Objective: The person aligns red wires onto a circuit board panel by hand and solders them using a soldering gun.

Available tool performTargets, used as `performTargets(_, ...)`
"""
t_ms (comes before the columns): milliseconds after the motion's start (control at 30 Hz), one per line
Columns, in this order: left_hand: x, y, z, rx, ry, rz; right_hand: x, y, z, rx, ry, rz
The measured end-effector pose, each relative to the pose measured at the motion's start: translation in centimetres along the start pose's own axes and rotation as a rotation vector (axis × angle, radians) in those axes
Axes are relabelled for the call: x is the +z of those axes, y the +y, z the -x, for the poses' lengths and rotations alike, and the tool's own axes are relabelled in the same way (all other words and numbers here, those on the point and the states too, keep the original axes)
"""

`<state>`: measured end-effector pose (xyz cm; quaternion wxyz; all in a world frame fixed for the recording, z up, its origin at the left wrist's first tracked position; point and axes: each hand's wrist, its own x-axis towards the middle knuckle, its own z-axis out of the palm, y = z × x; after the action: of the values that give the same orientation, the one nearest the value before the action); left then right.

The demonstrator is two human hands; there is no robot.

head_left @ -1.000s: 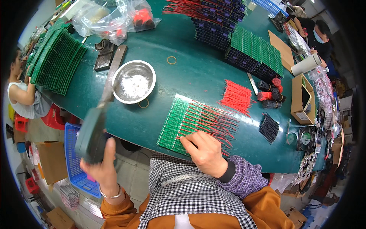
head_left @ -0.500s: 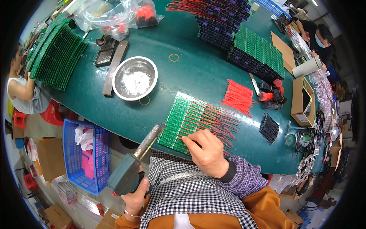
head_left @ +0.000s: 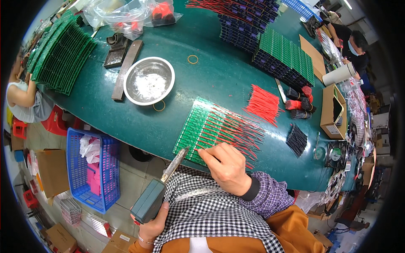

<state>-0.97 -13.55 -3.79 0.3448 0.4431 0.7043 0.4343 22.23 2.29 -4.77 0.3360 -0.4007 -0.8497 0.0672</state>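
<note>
My left hand is closed around the grip of a dark green soldering gun. Its metal barrel points up and right, and the tip lies over the lower left part of a green circuit board panel. Rows of red and black wires run from the panel out to the right. Thumb and forefinger of my right hand are pinched together at the panel's lower edge, on what looks like a red wire; the fingers partly hide it.
A steel bowl stands left of the panel, beside a metal bar. Red wires and black wires lie to the right. Stacked boards rise behind. A blue basket is below the table edge. Two people sit nearby.
The soldering gun has swung right and its tip has moved right and down, closer to my right fingertips. My right hand has shifted slightly left.
</note>
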Motion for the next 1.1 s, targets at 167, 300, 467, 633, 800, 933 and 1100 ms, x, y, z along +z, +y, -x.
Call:
performTargets(167, -0.2, -0.5, -0.5, 0.314, -0.032, -0.28, 0.1, 0.0, 0.1, -0.001, 0.003, 0.003)
performTargets(300, -0.9, -0.2, -0.5, 0.012, -0.168, -0.049, 0.1, 0.1, 0.1, -0.001, -0.006, -0.004)
performTargets(467, -0.3, -0.3, -1.0, 0.18, -0.095, -0.14, 0.2, 0.0, 0.1, 0.002, 0.001, 0.01)
performTargets(633, -0.2, 0.2, -1.5, 0.16, -0.108, -0.106, 0.3, 0.0, 0.1, 0.005, 0.0, 0.019)
performTargets(800, -0.2, -0.3, -1.3, 0.197, -0.104, -0.133, 0.2, 0.0, 0.1, 0.006, 0.004, 0.013)
performTargets(933, -0.2, -0.4, -1.5, 0.242, -0.107, -0.162, 0.2, 0.0, 0.1, 0.005, 0.006, 0.013)
performTargets(1100, -0.4, 0.2, -1.8, 0.108, -0.144, -0.115, 0.3, 0.0, 0.1, 0.008, 0.019, 0.011)
